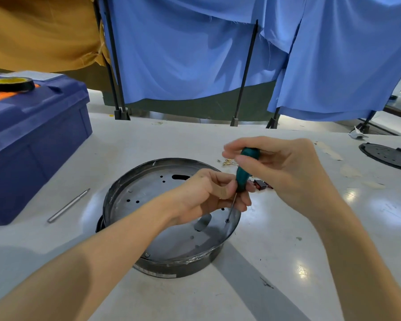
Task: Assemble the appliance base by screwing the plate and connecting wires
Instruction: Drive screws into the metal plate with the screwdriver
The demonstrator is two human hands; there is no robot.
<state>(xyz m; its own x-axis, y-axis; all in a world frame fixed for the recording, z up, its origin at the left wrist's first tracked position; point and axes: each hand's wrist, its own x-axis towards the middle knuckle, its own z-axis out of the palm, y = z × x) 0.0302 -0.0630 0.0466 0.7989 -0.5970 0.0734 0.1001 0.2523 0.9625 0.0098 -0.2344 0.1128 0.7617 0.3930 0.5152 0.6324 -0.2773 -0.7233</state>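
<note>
From the head camera, a big white table (pixel 148 140) fills the bottom half of the view. It is shiny, and lights gleam on it at the right. It has some scuffs and small bits of dirt. A wide grey band runs across it near the bottom.

Behind the table, blue cloth (pixel 195 54) hangs over thin black poles (pixel 245 72). A yellow-brown cloth (pixel 39 33) hangs at the top left.

The round metal base (pixel 162 265) sits on the table in the middle, close to the person. A flat grey plate (pixel 148 188) with many little holes lies inside it. A screw (pixel 147 254) sits at the near edge of the plate.

The left hand (pixel 208 195) pinches the low end of the green screwdriver (pixel 245 172). The right hand (pixel 276 167) curls its fingers round the top of the handle. The thin tip stands in a hole on the right side of the plate.

A big blue box (pixel 33 140) stands at the left, with a roll of black tape (pixel 12 84) on top. A thin metal rod (pixel 67 206) lies between the box and the base. A small dark red part (pixel 262 183) lies just behind the hands. A black round lid (pixel 389 156) lies far off at the right.

A pale label (pixel 158 273) is on the side of the base, but its writing is too blurry to read.
</note>
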